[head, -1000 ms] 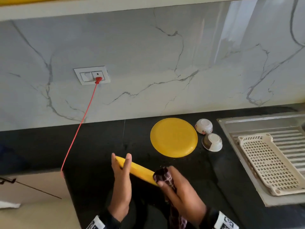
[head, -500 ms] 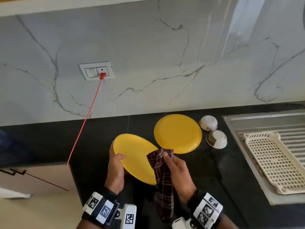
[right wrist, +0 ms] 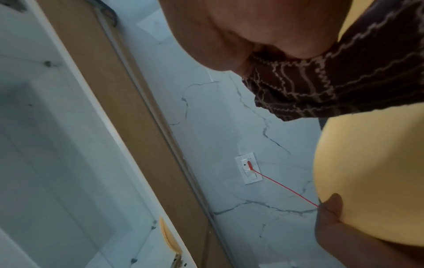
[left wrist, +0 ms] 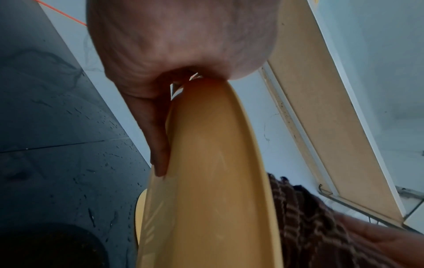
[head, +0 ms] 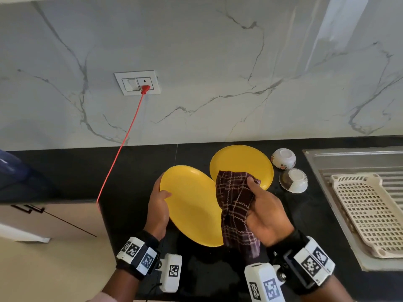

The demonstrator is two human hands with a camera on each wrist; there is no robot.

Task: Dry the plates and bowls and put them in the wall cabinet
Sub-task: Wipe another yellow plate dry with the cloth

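The left hand point(head: 158, 205) held a yellow plate point(head: 192, 205) by its edge. The right hand point(head: 265, 212) gripped a cloth point(head: 234, 205) against the plate, above the desk point(head: 130, 171).

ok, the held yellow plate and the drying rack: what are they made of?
Held yellow plate: probably plastic or melamine; uniform opaque colour, thin rim, soft satin sheen. Drying rack: likely moulded plastic; cream, matte, regular perforated grid with rounded corners. Neither can be confirmed by look alone.

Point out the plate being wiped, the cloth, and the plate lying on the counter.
held yellow plate point(head: 192, 205), head view, middle of its face
checked cloth point(head: 234, 199), head view, the fold against the plate
second yellow plate point(head: 239, 160), head view, bare centre
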